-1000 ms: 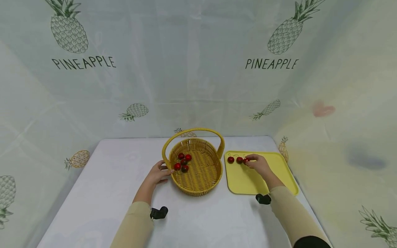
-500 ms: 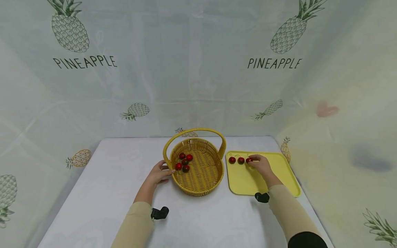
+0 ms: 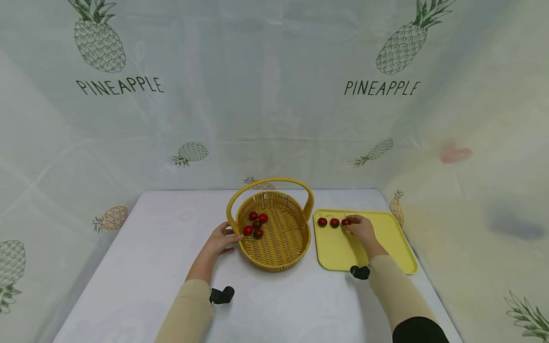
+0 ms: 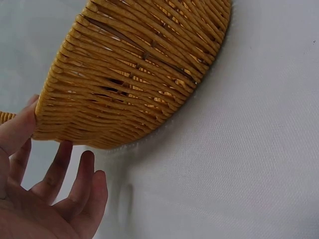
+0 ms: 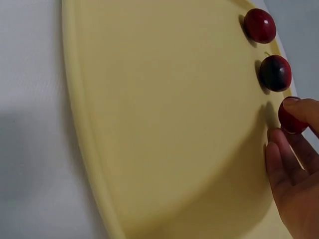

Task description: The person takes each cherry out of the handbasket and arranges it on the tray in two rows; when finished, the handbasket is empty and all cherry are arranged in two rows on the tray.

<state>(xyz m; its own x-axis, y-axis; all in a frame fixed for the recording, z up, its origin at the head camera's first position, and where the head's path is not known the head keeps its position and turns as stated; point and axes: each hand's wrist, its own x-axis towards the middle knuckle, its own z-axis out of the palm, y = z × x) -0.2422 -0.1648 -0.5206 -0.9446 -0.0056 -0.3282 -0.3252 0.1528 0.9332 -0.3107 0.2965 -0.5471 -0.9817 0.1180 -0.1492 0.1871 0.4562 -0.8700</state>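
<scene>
My left hand [image 3: 219, 240] holds the left rim of a round yellow-brown wicker basket [image 3: 283, 238], near the foot of its handle. In the left wrist view the thumb lies over the rim, with the other fingers loosely bent below it at the woven wall [image 4: 129, 74]. Several dark red cherries [image 3: 257, 224] lie in the left part of the basket. On the yellow tray [image 3: 343, 257], my right hand [image 3: 362, 231] pinches a cherry [image 5: 290, 117] between thumb and fingers. Two more cherries, a left one [image 3: 322, 222] and a middle one [image 3: 334, 222], sit beside it in a row.
The white table [image 3: 171, 228] carries the basket, with the tray close to its right. The basket's tall arched handle [image 3: 274, 179] rises over it. A curtain [image 3: 274, 119] printed with pineapples hangs behind the table and at its sides.
The cherry in my right hand has shifted slightly right, away from the middle one. My left hand stays on the basket. The whole head view has drifted a little.
</scene>
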